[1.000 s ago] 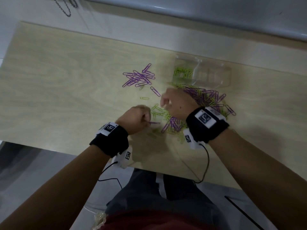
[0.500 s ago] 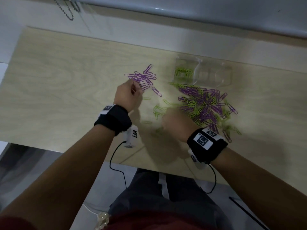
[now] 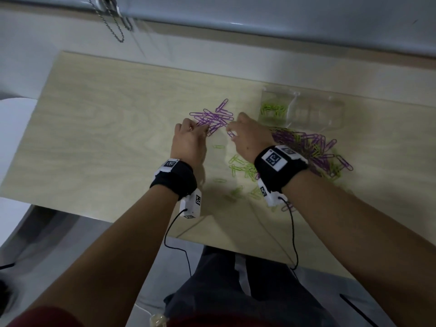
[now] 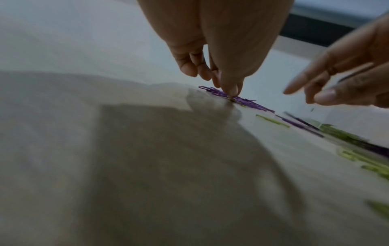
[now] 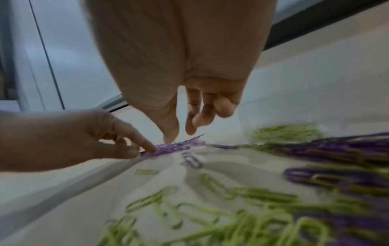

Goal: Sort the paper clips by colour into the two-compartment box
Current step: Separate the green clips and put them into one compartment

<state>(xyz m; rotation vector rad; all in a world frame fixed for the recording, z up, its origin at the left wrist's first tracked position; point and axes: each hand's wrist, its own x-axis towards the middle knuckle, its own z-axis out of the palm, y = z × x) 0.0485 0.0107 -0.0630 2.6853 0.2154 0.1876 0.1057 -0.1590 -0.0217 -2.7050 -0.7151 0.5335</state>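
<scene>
A heap of purple paper clips (image 3: 212,118) (image 4: 246,101) (image 5: 174,147) lies on the wooden table. My left hand (image 3: 205,128) (image 4: 227,89) (image 5: 147,149) pinches a purple clip at the heap's near edge. My right hand (image 3: 232,128) (image 5: 181,134) hovers just right of the heap, fingers apart and pointing down, holding nothing. Under it lies a single purple clip (image 5: 191,160). The clear two-compartment box (image 3: 335,114) stands at the back right with green clips (image 3: 273,109) in its left compartment. The right compartment looks empty.
A mixed pile of purple and green clips (image 3: 309,147) spreads in front of the box. Loose green clips (image 3: 243,168) (image 5: 210,208) lie under my right wrist. A bead chain (image 3: 111,22) hangs at the back left. The table's front edge (image 3: 118,220) is near my forearms.
My right hand has moved from the green clips near the front edge forward and left to the purple heap. My left hand has stayed at the heap's edge.
</scene>
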